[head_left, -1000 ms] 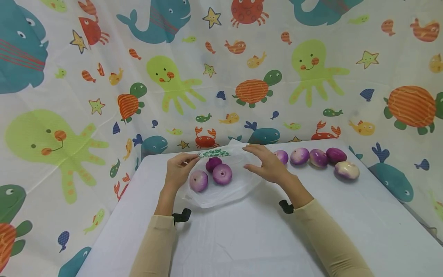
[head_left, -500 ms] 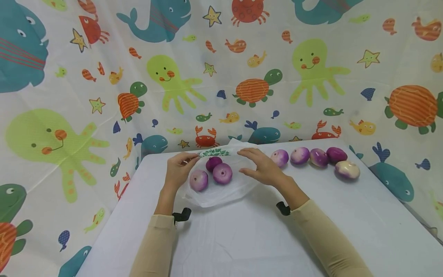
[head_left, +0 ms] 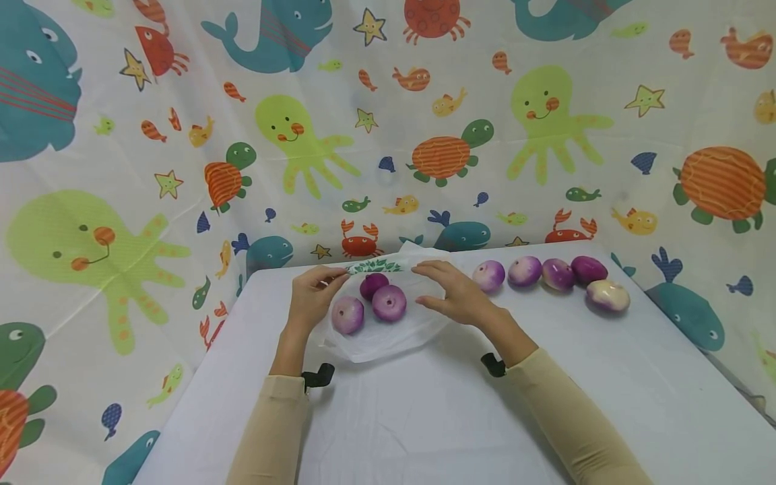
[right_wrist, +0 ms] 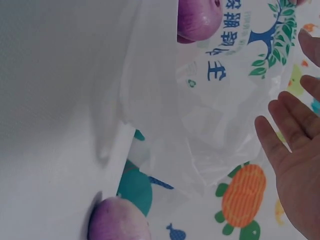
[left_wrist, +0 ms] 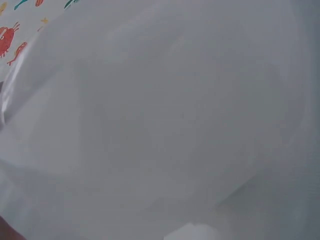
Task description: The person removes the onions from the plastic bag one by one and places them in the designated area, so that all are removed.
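Nearest, the left sleeve (head_left: 267, 431) and right sleeve (head_left: 576, 417) reach in over the white table (head_left: 388, 417), whose left and right edges slope inward toward the far side; a broad stretch of tabletop lies between the sleeves, up to the near edge of the translucent plastic bag (head_left: 376, 349); more room lies right of the right hand (head_left: 457, 293); the bag spreads between the hands, close to the table's far edge; a pale left onion (head_left: 348, 315), a pale middle onion (head_left: 389, 303) and a smaller dark onion (head_left: 373, 286) touch or nearly touch there, though I cannot tell which layer of the bag covers them; they sit right of the left hand (head_left: 312, 296), whose thumb and fingertips pinch the bag's far left edge; the right hand's fingers are spread, thumb well apart, at the bag's right part, contact unclear; just beyond, to the right, five onions (head_left: 525, 271) stand grouped; farthest hangs a sea-animal cloth (head_left: 388, 148).
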Demonstrator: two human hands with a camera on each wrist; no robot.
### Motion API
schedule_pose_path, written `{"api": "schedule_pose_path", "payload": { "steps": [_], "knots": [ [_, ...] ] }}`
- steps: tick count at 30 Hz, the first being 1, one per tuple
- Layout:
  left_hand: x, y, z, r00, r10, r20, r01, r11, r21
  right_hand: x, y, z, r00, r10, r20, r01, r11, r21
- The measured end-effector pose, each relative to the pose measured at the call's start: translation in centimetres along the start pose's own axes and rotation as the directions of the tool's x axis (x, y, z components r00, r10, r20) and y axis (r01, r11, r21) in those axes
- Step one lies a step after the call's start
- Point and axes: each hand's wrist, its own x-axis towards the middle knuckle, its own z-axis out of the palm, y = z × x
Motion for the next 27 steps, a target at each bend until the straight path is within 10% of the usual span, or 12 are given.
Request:
{"api": "schedule_pose_path", "payload": {
  "steps": [27],
  "knots": [
    [0.0, -0.1, 0.0, 1.000, 0.004, -0.001, -0.004, 1.000, 0.002, 2.2, -0.3, 3.7, 0.989, 0.022, 0.149, -0.023, 1.000, 0.004]
  ]
}}
